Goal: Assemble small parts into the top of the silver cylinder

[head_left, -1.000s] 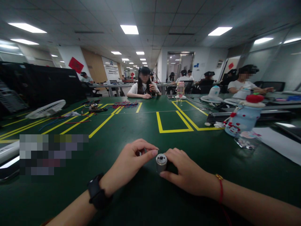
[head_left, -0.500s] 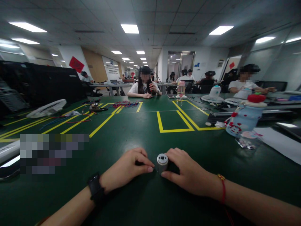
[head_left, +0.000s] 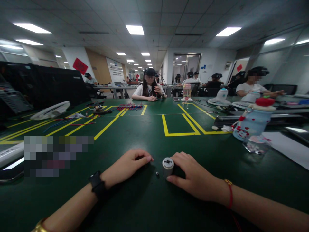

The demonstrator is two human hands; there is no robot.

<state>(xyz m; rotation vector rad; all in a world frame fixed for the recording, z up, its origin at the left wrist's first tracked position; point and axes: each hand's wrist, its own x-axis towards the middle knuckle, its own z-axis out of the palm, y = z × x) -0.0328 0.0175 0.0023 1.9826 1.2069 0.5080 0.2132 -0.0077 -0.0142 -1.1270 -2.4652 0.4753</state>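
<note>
A short silver metal cylinder (head_left: 168, 167), which looks like a small motor, stands upright on the green table. Around its right side, my right hand (head_left: 190, 172) grips it with thumb in front and fingers behind. Its top face has a central hole or shaft and smaller holes. Just left of it, a tiny ring-shaped metal part (head_left: 157, 173) lies on the table, touched by neither hand. My left hand (head_left: 127, 166) rests up and to the left of that part, thumb and fingertips together, nothing visible between them.
At right stand a blue bottle (head_left: 253, 124) with a red lid and a small clear packet (head_left: 257, 145). Farther off lie a wire bundle (head_left: 130, 107), a white fan (head_left: 50, 110) and yellow tape lines (head_left: 182, 134). A person (head_left: 149, 87) sits across the table.
My left hand has let go of the tiny metal part and drawn back up and left, leaving it on the table. My right hand still grips the cylinder.
</note>
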